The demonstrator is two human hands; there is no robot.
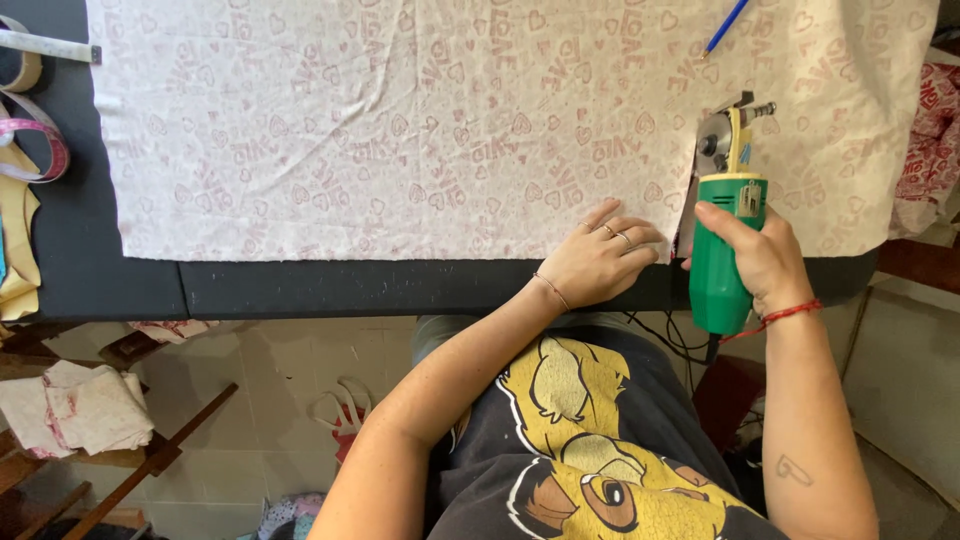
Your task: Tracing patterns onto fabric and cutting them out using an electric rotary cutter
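A dark table (300, 285) fills the far half of the view, and most of it is covered by a large sheet of pale cloth (400, 130) printed with pink hearts. The cloth is laid flat with a few soft creases, its near edge running just inside the near edge of the table. It is judged to be thin, light and limp, likely to shift or bunch if not weighted, so it is best held by pressing it flat against the table close to the cut line rather than by lifting it.

At the right, near the cloth's near edge, a green electric cutter (728, 240) is stood with its round blade and metal guard on the cloth. Its body looks rigid and fairly heavy for its size, and the green barrel serves as the handle. The right hand (765, 260) is wrapped closed around that barrel. The left hand (600, 262) is laid just left of the cutter, fingers spread and pressed flat on the cloth's near edge, pinching nothing.

A blue pencil (725, 27) is seen lying on the far right of the cloth. Measuring tapes (35, 140) are coiled at the table's far left.
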